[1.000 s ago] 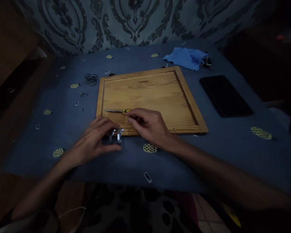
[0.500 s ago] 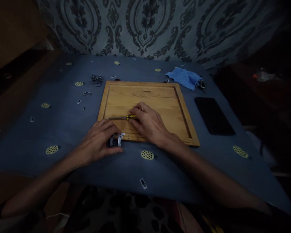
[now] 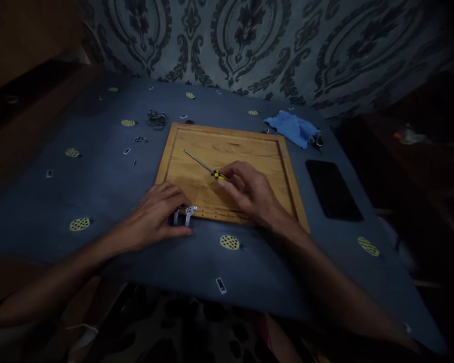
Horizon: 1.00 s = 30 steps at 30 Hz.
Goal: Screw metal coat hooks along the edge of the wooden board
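My right hand [image 3: 251, 191] is closed on the yellow-and-black handle of a screwdriver [image 3: 199, 162]. Its shaft points up and left, over the recessed face of a wooden panel [image 3: 295, 201]. At the panel's near left corner, my left hand [image 3: 157, 214] curls around a small silver metal bracket [image 3: 189, 216] with two arms, set against the near edge. Part of the bracket is covered by the fingers. A row of small dark holes runs along that edge, to the right of the bracket.
Left of the panel lie a tangle of metal pieces [image 3: 157, 118], smaller metal parts [image 3: 140, 139] and a tiny screw-like piece [image 3: 134, 163]. A blue cloth [image 3: 291, 127] and a black phone-like slab [image 3: 333, 190] are on the right. A patterned blue cloth covers the table [image 3: 109, 186].
My right hand has shifted slightly right, and the screwdriver has swung from nearly level to pointing up-left. My left hand stays on the bracket. The view has tilted a little.
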### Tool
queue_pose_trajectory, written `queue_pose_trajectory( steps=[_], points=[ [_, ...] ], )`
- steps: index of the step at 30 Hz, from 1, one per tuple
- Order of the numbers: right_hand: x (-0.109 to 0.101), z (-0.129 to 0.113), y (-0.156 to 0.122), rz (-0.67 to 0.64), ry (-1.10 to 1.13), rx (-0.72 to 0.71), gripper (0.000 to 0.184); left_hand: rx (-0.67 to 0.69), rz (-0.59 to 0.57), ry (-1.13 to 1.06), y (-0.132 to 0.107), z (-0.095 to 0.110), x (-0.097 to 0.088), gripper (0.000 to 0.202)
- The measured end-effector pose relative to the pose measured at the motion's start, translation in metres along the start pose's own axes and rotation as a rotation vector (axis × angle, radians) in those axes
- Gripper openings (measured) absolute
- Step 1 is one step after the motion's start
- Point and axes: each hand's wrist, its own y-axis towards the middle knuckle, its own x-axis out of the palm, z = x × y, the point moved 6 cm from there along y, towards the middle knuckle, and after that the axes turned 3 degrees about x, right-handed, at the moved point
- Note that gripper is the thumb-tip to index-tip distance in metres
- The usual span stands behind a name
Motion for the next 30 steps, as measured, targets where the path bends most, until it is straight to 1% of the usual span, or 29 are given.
queue_pose_trajectory(
  steps=[1,3,5,7,11,13,16,18,21,23,26,28,30],
  points=[
    [-0.002,-0.001,-0.001,-0.004,0.152,0.023,0.023,-0.003,-0.002,0.003,0.000,0.000,0.000,0.039],
    [-0.003,-0.005,-0.003,-0.064,0.418,0.097,0.032,-0.008,-0.009,0.009,0.001,-0.001,0.000,0.040],
    [-0.006,-0.010,-0.004,-0.079,0.558,0.144,0.036,-0.011,-0.009,0.014,0.001,-0.001,0.000,0.041],
    [-0.014,-0.014,-0.004,-0.008,0.600,0.170,0.033,-0.009,-0.003,0.015,0.001,-0.002,0.001,0.042],
    [-0.031,-0.016,-0.004,0.180,0.672,0.227,0.024,-0.006,0.009,0.006,0.000,-0.003,0.001,0.046],
    [-0.038,-0.017,-0.004,0.261,0.742,0.228,0.023,-0.010,0.008,0.004,0.000,-0.004,0.002,0.046],
    [-0.047,-0.023,-0.004,0.343,0.842,0.202,0.023,-0.016,0.004,0.003,-0.001,-0.004,0.002,0.045],
    [-0.052,-0.031,-0.004,0.385,0.841,0.194,0.022,-0.015,0.005,0.003,-0.001,-0.003,0.002,0.045],
    [-0.057,-0.047,-0.004,0.399,0.717,0.157,0.017,-0.016,-0.010,-0.008,-0.001,-0.003,0.002,0.047],
    [-0.060,-0.062,-0.003,0.383,0.581,0.091,0.018,-0.026,-0.015,-0.037,-0.002,-0.003,0.000,0.051],
    [-0.064,-0.089,0.000,0.374,0.374,-0.080,0.021,-0.060,-0.015,-0.080,-0.004,-0.004,-0.002,0.054],
    [-0.065,-0.102,0.001,0.348,0.292,-0.133,0.025,-0.078,-0.025,-0.093,-0.004,-0.003,-0.003,0.051],
    [-0.064,-0.109,0.002,0.339,0.285,-0.142,0.027,-0.086,-0.036,-0.099,-0.004,-0.002,-0.004,0.047]
  ],
)
